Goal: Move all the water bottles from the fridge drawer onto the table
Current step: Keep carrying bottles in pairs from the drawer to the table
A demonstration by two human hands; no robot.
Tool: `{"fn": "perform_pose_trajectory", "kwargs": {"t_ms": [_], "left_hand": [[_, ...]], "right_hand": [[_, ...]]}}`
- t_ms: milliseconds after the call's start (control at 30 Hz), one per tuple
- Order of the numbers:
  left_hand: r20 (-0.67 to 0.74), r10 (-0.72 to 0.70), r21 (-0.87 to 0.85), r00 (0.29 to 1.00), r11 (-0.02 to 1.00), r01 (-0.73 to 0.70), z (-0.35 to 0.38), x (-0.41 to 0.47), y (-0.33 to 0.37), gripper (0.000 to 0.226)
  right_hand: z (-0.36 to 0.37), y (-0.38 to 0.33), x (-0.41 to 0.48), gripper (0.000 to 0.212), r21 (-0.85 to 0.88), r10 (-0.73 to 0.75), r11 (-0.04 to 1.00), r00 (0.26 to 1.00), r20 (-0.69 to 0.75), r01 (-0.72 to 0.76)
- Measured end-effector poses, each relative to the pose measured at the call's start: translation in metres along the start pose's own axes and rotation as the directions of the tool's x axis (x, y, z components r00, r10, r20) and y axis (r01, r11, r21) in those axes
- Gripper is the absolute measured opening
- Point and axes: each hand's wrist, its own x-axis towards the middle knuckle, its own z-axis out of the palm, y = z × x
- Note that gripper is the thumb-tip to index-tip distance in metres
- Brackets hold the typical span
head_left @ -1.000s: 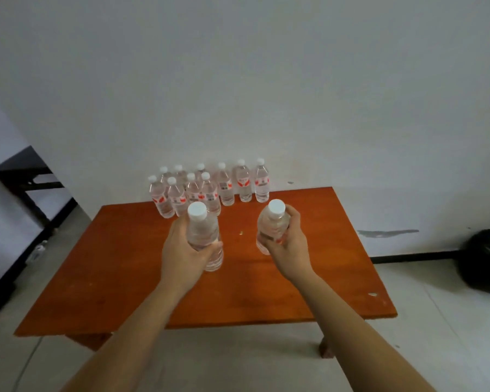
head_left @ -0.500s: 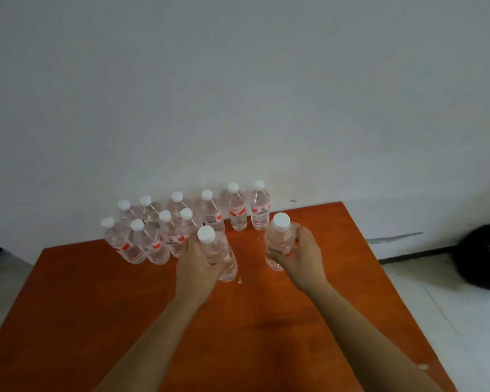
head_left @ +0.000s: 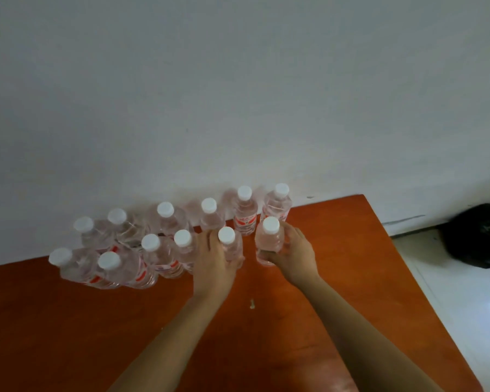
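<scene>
Two clear water bottles with white caps are in my hands over the orange-brown table [head_left: 96, 329]. My left hand [head_left: 214, 258] wraps one bottle [head_left: 230, 244], which stands upright beside the front row. My right hand [head_left: 293, 254] grips the other bottle [head_left: 269, 239] from the right side, its base at the table top. Several more bottles [head_left: 153, 250] with red labels stand in two rows against the wall, to the left and behind. The fridge drawer is out of view.
A pale wall [head_left: 238, 94] rises directly behind the bottles. The table's right edge [head_left: 408, 278] drops to a light floor, where a black bag [head_left: 478, 236] lies. A small pale crumb [head_left: 252, 304] sits on the table between my forearms.
I have come closer to the table and both hands have carried their bottles forward and down, right up to the rows by the wall.
</scene>
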Motion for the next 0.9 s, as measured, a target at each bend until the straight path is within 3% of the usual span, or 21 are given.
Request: {"fn": "perform_pose_trajectory", "kwargs": {"t_ms": [200, 333, 533, 600, 700, 900], "left_hand": [[0.016, -0.007, 0.052, 1.0, 0.999, 0.007, 0.011, 0.009, -0.01, 0.076], [0.019, -0.04, 0.045, 0.999, 0.998, 0.039, 0.009, 0.008, -0.007, 0.076], [0.055, -0.013, -0.087, 0.998, 0.996, 0.018, -0.005, 0.001, -0.003, 0.082], [0.033, 0.017, -0.119, 0.999, 0.993, -0.013, -0.016, -0.005, -0.003, 0.08], [-0.011, 0.099, -0.029, 0.995, 0.995, -0.099, -0.039, -0.019, 0.003, 0.065], [-0.11, 0.346, 0.122, 0.932, 0.935, -0.332, -0.062, -0.064, 0.066, 0.06]], "right_hand": [[0.031, -0.009, 0.014, 0.073, 0.107, -0.052, 0.994, 0.989, 0.142, 0.036], [0.038, -0.011, 0.015, 0.082, 0.142, -0.028, 0.99, 0.986, 0.166, 0.004], [0.023, -0.019, 0.001, 0.093, 0.087, -0.072, 0.995, 0.98, 0.184, 0.057], [0.012, -0.021, -0.009, 0.084, 0.066, -0.117, 0.992, 0.984, 0.137, 0.108], [-0.02, -0.026, -0.033, 0.063, 0.03, -0.141, 0.99, 0.99, -0.005, 0.141], [-0.112, -0.003, -0.107, 0.062, -0.184, -0.237, 0.966, 0.912, -0.335, 0.184]]}}
